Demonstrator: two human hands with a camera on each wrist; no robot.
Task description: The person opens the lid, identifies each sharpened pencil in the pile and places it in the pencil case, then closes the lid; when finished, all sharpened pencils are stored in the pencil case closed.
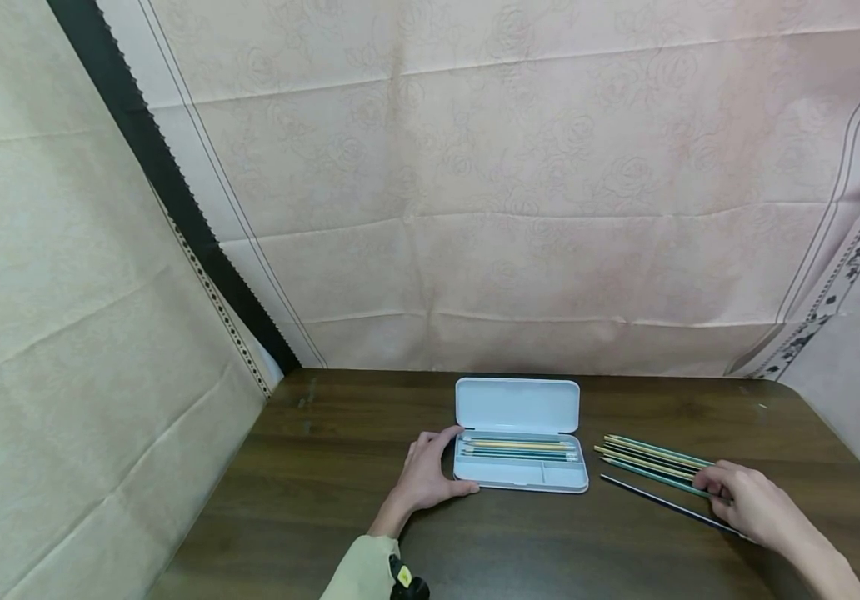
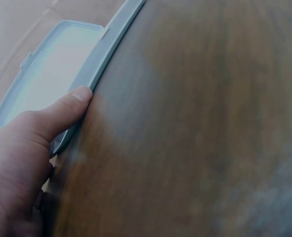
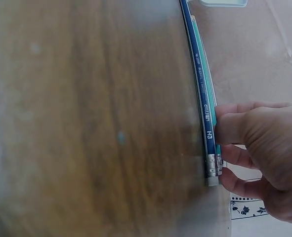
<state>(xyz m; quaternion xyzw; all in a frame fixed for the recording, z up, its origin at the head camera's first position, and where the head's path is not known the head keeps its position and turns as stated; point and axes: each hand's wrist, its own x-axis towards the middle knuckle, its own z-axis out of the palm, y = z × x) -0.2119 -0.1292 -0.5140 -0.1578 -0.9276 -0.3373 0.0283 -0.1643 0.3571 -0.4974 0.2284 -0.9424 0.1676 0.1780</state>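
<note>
A light-blue pencil case (image 1: 501, 476) lies with its lid (image 1: 517, 403) raised at the back. Several pencils (image 1: 517, 445) lie side by side inside it. My left hand (image 1: 427, 475) grips the case's left end, thumb at the front edge and a finger at the back corner. To the right, my right hand (image 1: 748, 500) pinches a green pencil (image 3: 203, 69) near its eraser end, beside a loose row of green, yellowish and dark pencils (image 1: 643, 454). A dark blue pencil (image 1: 666, 502) lies apart, nearer me. My right fingers partly hide the pencils' ends.
Everything stands on a brown wooden table (image 1: 340, 467). Pale patterned cloth (image 1: 520, 183) hangs behind the table's far edge, with more cloth along the left and right sides.
</note>
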